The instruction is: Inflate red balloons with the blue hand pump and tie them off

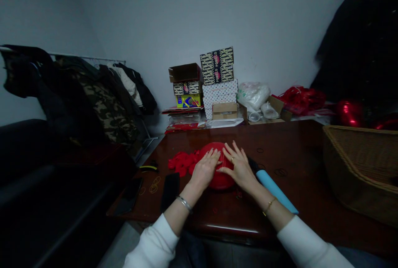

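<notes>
A smooth, round red object (221, 181) sits near the middle of the brown table; I cannot tell whether it is a balloon or a dish. Fingers stretched out and close together, my left hand (205, 167) lies over its left part. My right hand (239, 168) rests over its right side with fingers spread. A thin pale line shows between the hands, too fine to name. Crumpled red pieces (182, 162) lie against the object's left side. Beside my right forearm is a light blue tube (276, 191) with a black end.
On the table (295, 147) are a black phone-like slab (170, 189), yellow rubber bands (154, 185), yellow-black pliers (149, 168) and dark bands (280, 172). A wicker basket (360, 176) stands at right. Behind are stacked boxes (217, 67) and plastic bags (254, 95).
</notes>
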Demonstrator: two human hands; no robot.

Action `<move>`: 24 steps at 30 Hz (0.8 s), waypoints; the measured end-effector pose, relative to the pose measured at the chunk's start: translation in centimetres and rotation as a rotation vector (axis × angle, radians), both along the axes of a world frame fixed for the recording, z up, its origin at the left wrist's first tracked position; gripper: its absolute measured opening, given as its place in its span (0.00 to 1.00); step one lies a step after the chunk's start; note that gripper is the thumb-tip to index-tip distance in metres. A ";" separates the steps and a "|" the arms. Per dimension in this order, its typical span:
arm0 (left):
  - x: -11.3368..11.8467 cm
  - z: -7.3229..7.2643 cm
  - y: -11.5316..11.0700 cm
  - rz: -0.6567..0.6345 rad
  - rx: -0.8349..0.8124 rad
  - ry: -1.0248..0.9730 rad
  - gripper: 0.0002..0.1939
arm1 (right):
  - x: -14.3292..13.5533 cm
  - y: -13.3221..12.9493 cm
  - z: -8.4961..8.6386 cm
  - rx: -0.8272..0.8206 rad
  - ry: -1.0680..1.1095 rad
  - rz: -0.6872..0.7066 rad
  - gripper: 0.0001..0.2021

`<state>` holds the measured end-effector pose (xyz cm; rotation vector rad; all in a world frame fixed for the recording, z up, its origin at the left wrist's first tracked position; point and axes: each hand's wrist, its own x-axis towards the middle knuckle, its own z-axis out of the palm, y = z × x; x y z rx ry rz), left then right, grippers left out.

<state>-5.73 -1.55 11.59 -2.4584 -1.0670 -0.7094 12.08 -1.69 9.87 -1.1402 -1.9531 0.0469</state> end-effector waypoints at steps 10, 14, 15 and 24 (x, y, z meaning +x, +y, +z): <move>-1.5 0.6 0.5 0.062 -0.156 -0.007 0.29 | -2.2 0.6 0.9 -0.069 -0.142 0.205 0.49; -1.7 0.9 0.5 0.080 -0.172 0.033 0.27 | -2.5 0.5 1.1 -0.067 -0.181 0.143 0.47; -1.6 1.0 0.4 0.084 -0.171 0.038 0.27 | -2.6 0.5 1.1 -0.060 -0.178 0.132 0.46; -1.6 1.0 0.2 0.086 -0.186 0.021 0.25 | -3.4 0.9 0.4 -0.035 -0.098 0.107 0.39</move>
